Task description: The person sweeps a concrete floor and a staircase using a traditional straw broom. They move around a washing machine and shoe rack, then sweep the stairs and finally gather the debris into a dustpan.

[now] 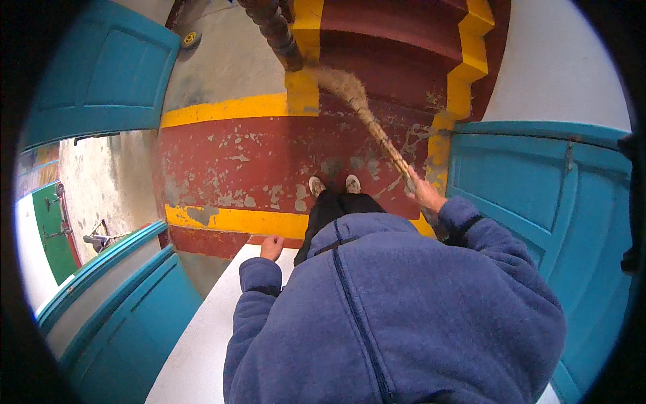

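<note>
My right hand [427,193] grips the handle end of a straw broom [376,129], which slants up and to the left. The broom's bristles [343,83] are blurred and lie across a dark red stair edge, close to the foot of a turned wooden newel post [282,43]. My left hand [272,247] hangs by my left side with its fingers curled, in front of a white surface, and I see nothing in it. Beneath the broom, the red painted floor [242,156] has many worn grey patches.
Dark red stairs [383,55] with yellow borders rise ahead. Blue panelled doors stand on the right [504,187] and upper left [121,70]. A small wheel with a yellow hub [190,39] rests on the grey floor. A bicycle [101,237] shows outside the doorway at left.
</note>
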